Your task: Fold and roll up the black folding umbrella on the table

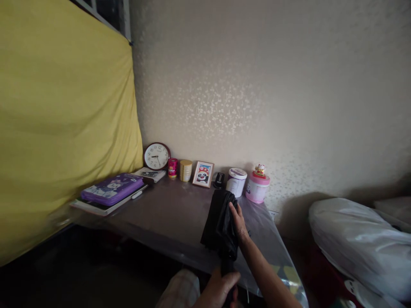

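A black folding umbrella is held up in front of me over the near part of the table, its canopy collapsed and bunched loosely around the shaft. Around its dark handle, at the bottom of the view, my left hand is closed. Higher up, my right hand grips the right side of the bunched cloth; its thumb side shows, while most of the other fingers are hidden behind the fabric.
Along the back of the table stand a round clock, a pink can, a yellow can, a framed panda picture and two tubs. A purple case lies left. White bags sit right.
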The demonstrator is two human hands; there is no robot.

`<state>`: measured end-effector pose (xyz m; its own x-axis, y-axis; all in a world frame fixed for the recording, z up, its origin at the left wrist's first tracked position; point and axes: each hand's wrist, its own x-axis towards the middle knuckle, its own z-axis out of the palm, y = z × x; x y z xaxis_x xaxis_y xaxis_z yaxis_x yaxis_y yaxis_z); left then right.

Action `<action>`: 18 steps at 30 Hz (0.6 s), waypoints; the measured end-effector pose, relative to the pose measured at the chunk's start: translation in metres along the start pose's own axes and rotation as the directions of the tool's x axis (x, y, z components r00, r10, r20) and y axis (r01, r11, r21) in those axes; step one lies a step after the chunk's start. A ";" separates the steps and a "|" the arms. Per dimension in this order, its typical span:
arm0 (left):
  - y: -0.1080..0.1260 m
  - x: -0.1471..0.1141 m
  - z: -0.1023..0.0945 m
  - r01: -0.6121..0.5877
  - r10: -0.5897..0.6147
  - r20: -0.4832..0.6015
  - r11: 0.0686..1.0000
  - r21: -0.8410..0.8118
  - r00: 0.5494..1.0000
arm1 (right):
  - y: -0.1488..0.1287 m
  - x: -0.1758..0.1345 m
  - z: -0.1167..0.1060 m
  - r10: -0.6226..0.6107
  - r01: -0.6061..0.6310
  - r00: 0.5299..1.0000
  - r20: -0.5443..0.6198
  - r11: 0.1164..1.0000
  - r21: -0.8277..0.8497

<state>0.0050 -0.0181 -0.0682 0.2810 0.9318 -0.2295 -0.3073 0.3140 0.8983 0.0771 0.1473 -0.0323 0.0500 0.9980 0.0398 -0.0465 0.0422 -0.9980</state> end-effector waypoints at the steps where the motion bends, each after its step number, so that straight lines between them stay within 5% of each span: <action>1: -0.003 0.003 0.000 0.008 -0.008 -0.012 1.000 0.010 1.000 | -0.001 -0.001 -0.001 0.000 -0.001 1.000 -0.024 1.000 -0.018; 18: -0.016 0.014 0.002 -0.017 0.035 -0.194 0.995 0.094 0.980 | 0.004 -0.006 0.002 -0.155 0.142 0.985 -0.078 0.978 -0.150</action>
<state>0.0156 -0.0106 -0.0854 0.0880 0.9599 -0.2662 -0.2251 0.2795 0.9334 0.0744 0.1420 -0.0364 0.1343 0.9725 0.1905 0.1113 0.1762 -0.9780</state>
